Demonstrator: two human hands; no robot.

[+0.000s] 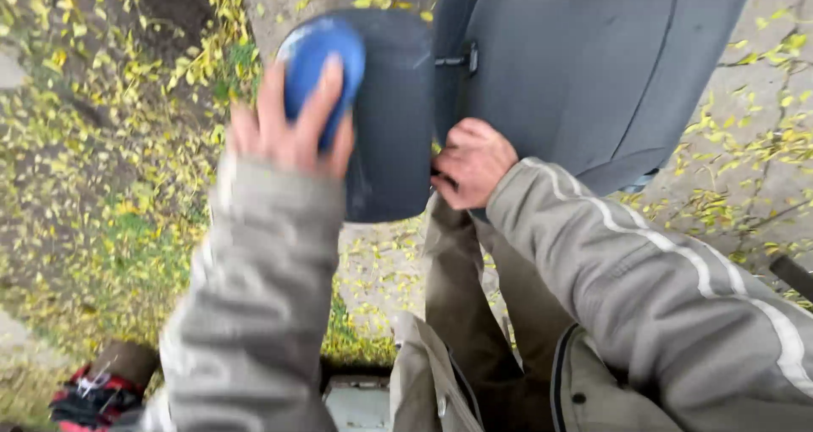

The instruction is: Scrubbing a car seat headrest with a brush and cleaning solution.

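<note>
A grey car seat (584, 68) stands outdoors with its dark headrest (394, 119) pointing toward me. My left hand (292, 131) presses a blue sponge-like pad (318, 55) against the upper left of the headrest, fingers spread over it. At the joint between headrest and seat back, my right hand (470, 163) is clenched around something hidden by the fingers. Both arms wear grey jacket sleeves with a white stripe.
Grass and soil strewn with yellow leaves (110, 169) lie to the left, and paving slabs (762, 144) to the right. My trouser legs (474, 313) and a red and black shoe (93, 394) show below. A pale box-like thing (360, 402) sits at the bottom edge.
</note>
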